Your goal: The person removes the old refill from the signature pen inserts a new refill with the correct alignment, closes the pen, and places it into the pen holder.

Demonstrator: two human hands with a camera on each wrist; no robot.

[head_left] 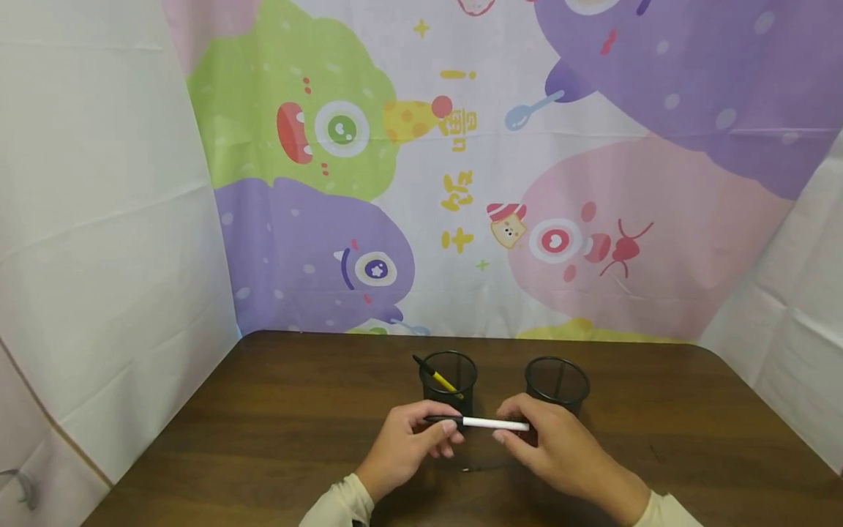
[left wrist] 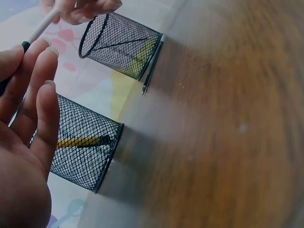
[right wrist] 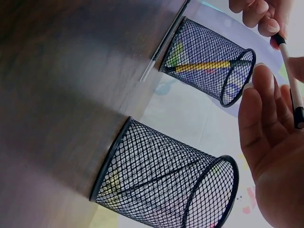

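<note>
Both hands hold one white-barrelled pen (head_left: 494, 424) level, in front of the two mesh cups. My left hand (head_left: 410, 443) pinches its black end between thumb and fingers. Toward the other end, my right hand (head_left: 560, 450) holds the white barrel, its thumb laid along it in the right wrist view. A black tip with a clip shows there near the right palm. On the table below the hands lies a thin pen refill (left wrist: 152, 69) with a metal point. The left mesh cup (right wrist: 204, 52) stands just beyond the left fingers.
A yellow pen (head_left: 444, 381) with a black end leans inside the left cup. The right black mesh cup (head_left: 557, 380) stands beyond the right hand. The brown wooden table (head_left: 296, 410) meets a cartoon-printed cloth (head_left: 461, 293) at its far edge.
</note>
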